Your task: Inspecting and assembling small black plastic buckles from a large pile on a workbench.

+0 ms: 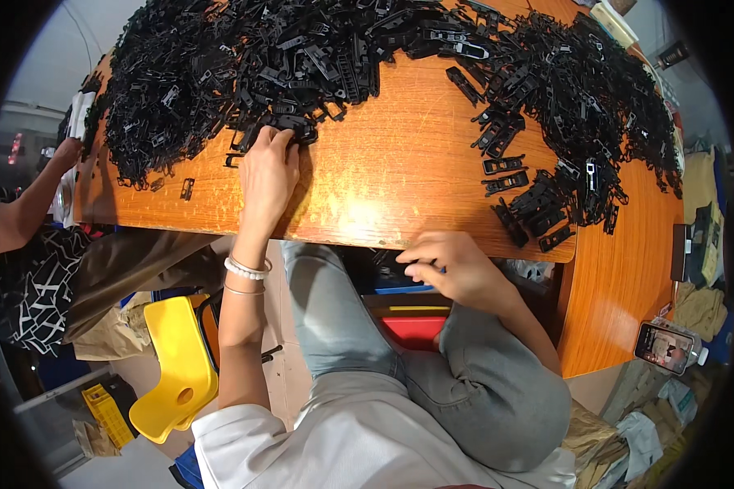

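Observation:
My left hand (269,173) reaches over the table to the near edge of a big heap of black plastic parts (302,49). Its fingers are closed on a black plastic part (300,129) lying there, partly hidden by the fingertips. Just beyond the table's front edge, over my lap, is my right hand (457,265). Its fingers are curled in, thumb close to the forefinger; whether anything small sits between them is not visible. Several long black clip-like parts (506,182) lie loosely grouped on the right of the table.
The wooden table (400,155) carries another black heap (579,90) at right. A phone (665,347) stands by the table's right side. Below are a red bin (416,330) and a yellow chair (175,359). Another person's arm (37,191) is at the far left.

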Available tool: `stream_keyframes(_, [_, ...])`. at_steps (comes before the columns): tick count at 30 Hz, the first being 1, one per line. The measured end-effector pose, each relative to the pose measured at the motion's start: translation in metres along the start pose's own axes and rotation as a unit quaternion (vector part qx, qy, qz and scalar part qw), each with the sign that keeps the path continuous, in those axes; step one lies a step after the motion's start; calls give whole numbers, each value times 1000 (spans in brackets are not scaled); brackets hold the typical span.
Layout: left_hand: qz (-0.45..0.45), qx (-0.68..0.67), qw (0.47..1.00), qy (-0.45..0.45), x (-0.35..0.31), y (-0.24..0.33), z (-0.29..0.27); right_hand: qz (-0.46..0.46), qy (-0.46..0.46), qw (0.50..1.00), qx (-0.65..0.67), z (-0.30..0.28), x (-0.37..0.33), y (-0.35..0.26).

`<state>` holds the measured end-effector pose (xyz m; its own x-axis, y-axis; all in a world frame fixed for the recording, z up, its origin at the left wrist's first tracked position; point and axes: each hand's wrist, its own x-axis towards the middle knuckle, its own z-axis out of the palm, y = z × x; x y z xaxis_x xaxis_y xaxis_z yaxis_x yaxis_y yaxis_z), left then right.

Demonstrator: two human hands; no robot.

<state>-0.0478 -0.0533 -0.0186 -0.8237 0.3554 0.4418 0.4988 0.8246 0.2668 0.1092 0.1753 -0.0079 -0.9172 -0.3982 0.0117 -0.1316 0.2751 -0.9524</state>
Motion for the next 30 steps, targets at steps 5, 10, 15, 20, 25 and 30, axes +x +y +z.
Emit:
stream_keyframes(5, [22, -8, 999, -34, 3, 3, -3, 81, 29, 994, 63, -7, 0, -9])
stream_keyframes(10, [-16, -65, 996, -61, 4, 4, -3, 74, 157, 984, -26, -29, -8, 4])
stream_keyframes(15, [-32, -140, 987, -79, 4, 12, -8, -21, 382, 862, -332, -90, -12, 18])
stream_keyframes(20, [-76, -177, 976, -101, 4, 11, -6, 247, 423, 725, -484, -130, -16, 21])
stream_keyframes(25, [-78, -204, 976, -28, 2, 16, 2, 236, 374, 712, -544, -140, -16, 34])
stream_keyframes(30, [-141, -372, 917, 30, -6, 51, 0, 186, 390, 748, -503, -123, -10, 29])
